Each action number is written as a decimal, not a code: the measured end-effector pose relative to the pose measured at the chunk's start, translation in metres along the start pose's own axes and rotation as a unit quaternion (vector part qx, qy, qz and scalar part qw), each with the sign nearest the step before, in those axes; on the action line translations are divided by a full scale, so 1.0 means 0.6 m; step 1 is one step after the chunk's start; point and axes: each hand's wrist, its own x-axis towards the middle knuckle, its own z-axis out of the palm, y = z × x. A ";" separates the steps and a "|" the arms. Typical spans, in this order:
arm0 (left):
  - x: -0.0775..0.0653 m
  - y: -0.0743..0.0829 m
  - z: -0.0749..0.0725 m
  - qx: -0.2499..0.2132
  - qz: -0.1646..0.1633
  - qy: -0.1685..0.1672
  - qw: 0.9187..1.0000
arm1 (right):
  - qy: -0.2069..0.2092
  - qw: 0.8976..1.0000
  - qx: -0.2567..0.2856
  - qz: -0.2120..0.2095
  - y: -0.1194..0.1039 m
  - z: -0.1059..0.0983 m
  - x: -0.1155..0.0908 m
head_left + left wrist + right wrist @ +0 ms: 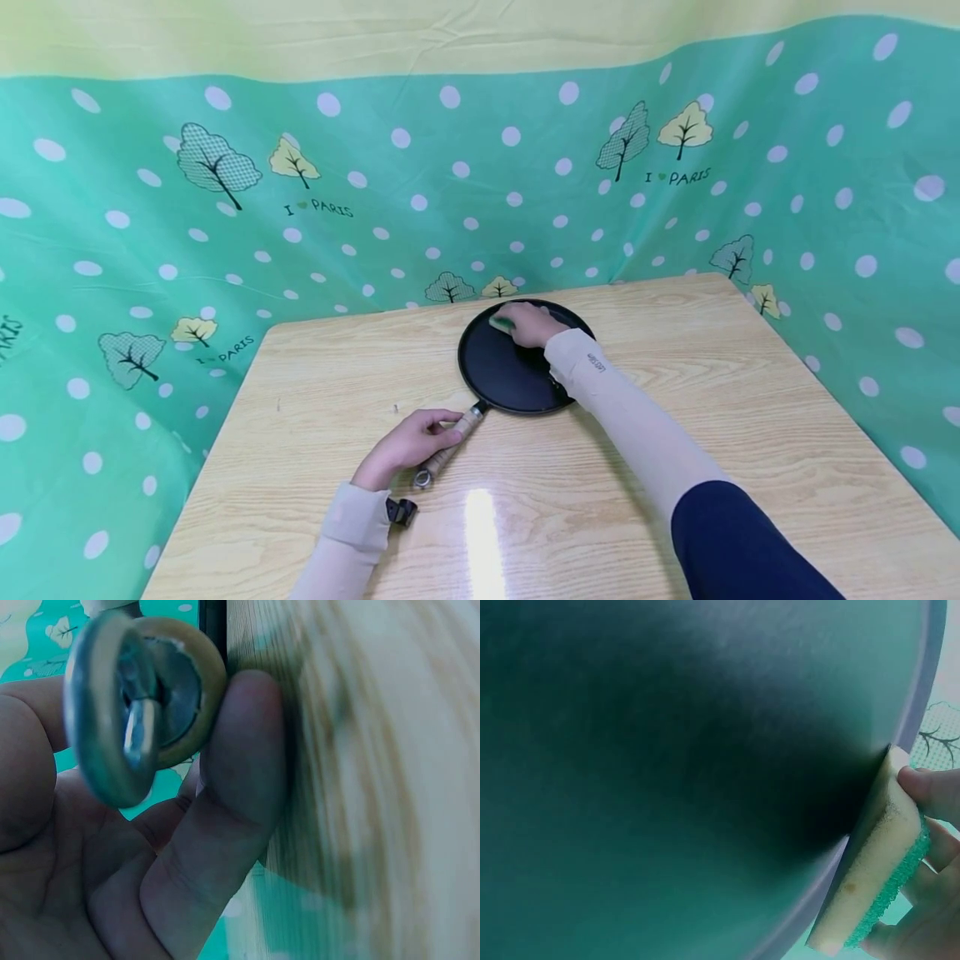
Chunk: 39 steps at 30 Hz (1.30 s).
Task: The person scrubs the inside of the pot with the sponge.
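A flat round black pan (510, 375) lies on the table, its handle (440, 460) pointing toward me and to the left. My left hand (415, 437) holds this handle between thumb and fingers. A metal hanging ring (84, 727) at the handle's end shows large in the left wrist view. Over the pan's far part, my right hand (531, 324) pinches a sponge (874, 877) with a pale yellow layer and a rough green layer. The pale side meets the pan at its rim in the right wrist view; the green side faces the palm.
The pan rests on a light wood-grain table (315, 392), near its back edge. Behind and at both sides hangs a green curtain (390, 233) with white dots and printed trees. A small black device (402, 512) sits at my left wrist.
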 end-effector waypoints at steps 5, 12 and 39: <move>-0.001 -0.001 0.001 -0.003 0.000 -0.002 1.000 | 0.000 1.000 0.002 0.004 0.011 -0.001 -0.003; 0.000 0.000 0.003 -0.002 0.001 -0.002 1.000 | 0.001 1.000 0.002 0.010 0.020 -0.006 -0.007; 0.000 0.000 0.000 0.009 0.008 -0.002 1.000 | 0.011 1.000 0.005 0.012 0.045 -0.015 -0.023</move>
